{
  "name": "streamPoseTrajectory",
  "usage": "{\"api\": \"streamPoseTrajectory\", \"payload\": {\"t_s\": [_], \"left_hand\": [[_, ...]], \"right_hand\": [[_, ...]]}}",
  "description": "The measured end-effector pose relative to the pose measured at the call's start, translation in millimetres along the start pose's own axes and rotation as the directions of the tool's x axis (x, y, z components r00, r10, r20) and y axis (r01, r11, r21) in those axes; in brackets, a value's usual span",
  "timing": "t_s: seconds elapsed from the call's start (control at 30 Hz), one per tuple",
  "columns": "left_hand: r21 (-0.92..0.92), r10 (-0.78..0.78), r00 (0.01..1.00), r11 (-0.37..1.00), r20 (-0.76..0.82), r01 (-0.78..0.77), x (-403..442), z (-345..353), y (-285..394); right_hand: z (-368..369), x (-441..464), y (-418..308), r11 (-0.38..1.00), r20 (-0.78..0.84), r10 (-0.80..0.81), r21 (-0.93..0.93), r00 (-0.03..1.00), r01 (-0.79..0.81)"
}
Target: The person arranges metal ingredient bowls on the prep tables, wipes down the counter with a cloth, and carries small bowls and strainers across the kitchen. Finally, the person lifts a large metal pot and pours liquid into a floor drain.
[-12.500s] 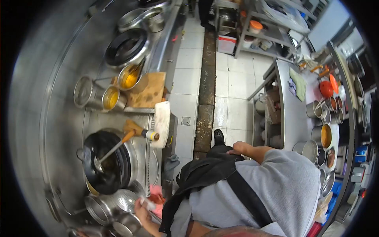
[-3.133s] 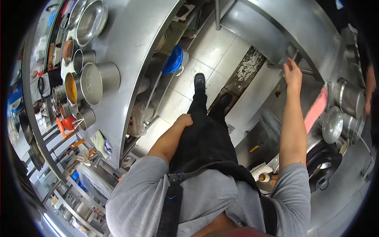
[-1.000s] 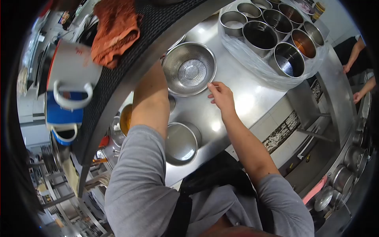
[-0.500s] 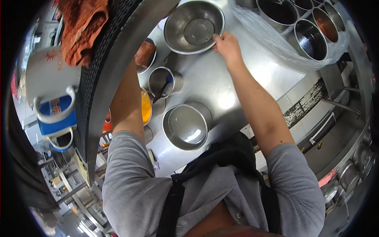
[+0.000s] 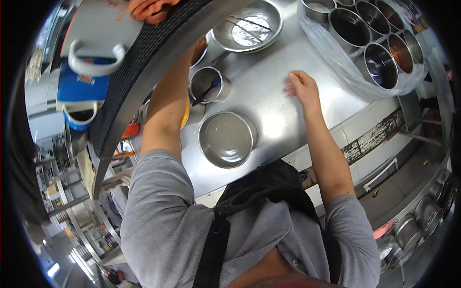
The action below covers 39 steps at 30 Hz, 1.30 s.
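Both of my arms reach over the steel counter (image 5: 269,103). My left hand (image 5: 199,47) is mostly hidden in shadow behind the shelf edge, close to the left side of a perforated metal bowl (image 5: 272,24); its fingers cannot be made out. Thin dark rods cross that bowl. Above bare counter, my right hand (image 5: 304,88) has loosely bent fingers with nothing in them, below and right of the bowl. Between my arms stands a wide pot (image 5: 226,139) of cloudy liquid. A smaller pot (image 5: 223,89) behind it holds a dark utensil with a blue part.
Several metal containers, one a dark-filled pot (image 5: 349,29), stand on clear plastic (image 5: 331,69) at the upper right. The shelf edge (image 5: 139,91) arches over my left forearm. On it are a white-handled container (image 5: 98,31) and an orange cloth (image 5: 152,10). Pans (image 5: 408,230) lie lower right.
My right hand has let go of the perforated bowl's rim and moved down and right of it. Thin dark rods now show across the bowl.
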<state>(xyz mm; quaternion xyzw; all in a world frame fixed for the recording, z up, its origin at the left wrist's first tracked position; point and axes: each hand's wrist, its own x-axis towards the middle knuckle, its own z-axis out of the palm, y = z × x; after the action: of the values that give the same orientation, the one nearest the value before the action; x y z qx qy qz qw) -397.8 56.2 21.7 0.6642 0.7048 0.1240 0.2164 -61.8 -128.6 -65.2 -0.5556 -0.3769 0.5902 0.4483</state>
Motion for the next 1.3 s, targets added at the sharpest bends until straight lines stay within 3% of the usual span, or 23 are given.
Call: {"api": "streamPoseTrajectory", "payload": {"t_s": [0.13, 0.23, 0.27, 0.3, 0.33, 0.37, 0.43, 0.5, 0.6, 0.77, 0.87, 1.03, 1.17, 1.23, 1.3], "left_hand": [[-0.003, 0.089, 0.992, 0.996, -0.086, -0.089, -85, -49, 0], [0.064, 0.051, 0.995, 0.997, -0.088, -0.045, -162, -55, -18], [0.083, -0.164, 0.986, 0.983, 0.012, 0.162, -190, -54, -6], [0.166, -0.118, 0.992, 0.978, -0.051, 0.125, -203, -36, -34], [0.226, -0.119, 0.993, 0.966, -0.025, 0.122, -226, -37, 2], [0.086, -0.036, 0.994, 0.996, 0.101, 0.028, -229, -21, -12], [0.296, 0.207, 0.978, 0.936, -0.017, -0.193, -235, 7, 11], [0.528, 0.08, 0.984, 0.835, 0.162, -0.155, -221, 28, 24], [0.607, 0.017, 0.992, 0.79, 0.126, -0.091, -208, 50, 27], [0.618, 0.125, 0.99, 0.774, 0.063, -0.137, -203, 61, 32], [0.612, 0.192, 0.981, 0.774, 0.017, -0.162, -204, 66, 36], [0.626, 0.38, 0.922, 0.736, -0.068, -0.257, -210, 72, 54], [0.538, 0.317, 0.946, 0.81, -0.064, -0.235, -234, 65, 95], [0.517, 0.377, 0.921, 0.811, -0.101, -0.276, -245, 70, 107], [0.511, 0.422, 0.9, 0.8, -0.106, -0.315, -263, 69, 120]], "right_hand": [[-28, -60, 21, 0.998, -0.027, 0.057, 0.021, 0.998, -0.056], [-55, -103, 57, 0.995, -0.034, 0.091, 0.036, 0.995, -0.089], [-67, -119, 72, 0.997, -0.012, 0.078, -0.012, 0.997, -0.078], [-77, -131, 84, 0.997, 0.001, 0.05, -0.058, 0.999, -0.05], [-83, -145, 92, 0.994, -0.023, 0.107, -0.005, 0.994, -0.108], [-93, -161, 96, 0.988, 0.014, 0.152, -0.02, 0.988, -0.152], [-109, -185, 111, 0.98, -0.005, 0.186, -0.073, 0.983, -0.186], [-122, -207, 100, 0.964, -0.018, 0.232, -0.125, 0.972, -0.233], [-144, -235, 88, 0.975, -0.109, 0.18, -0.108, 0.977, -0.192], [-190, -283, 93, 0.986, -0.258, 0.103, -0.103, 0.961, -0.133], [-210, -316, 118, 0.981, -0.346, 0.158, -0.049, 0.925, -0.185], [-212, -355, 141, 0.965, -0.316, 0.206, -0.093, 0.926, -0.246], [-197, -363, 129, 0.972, -0.316, 0.195, -0.064, 0.928, -0.226], [-201, -359, 125, 0.974, -0.252, 0.01, -0.217, 0.968, -0.067], [-206, -348, 101, 0.954, -0.229, -0.047, -0.3, 0.972, -0.025]]}}
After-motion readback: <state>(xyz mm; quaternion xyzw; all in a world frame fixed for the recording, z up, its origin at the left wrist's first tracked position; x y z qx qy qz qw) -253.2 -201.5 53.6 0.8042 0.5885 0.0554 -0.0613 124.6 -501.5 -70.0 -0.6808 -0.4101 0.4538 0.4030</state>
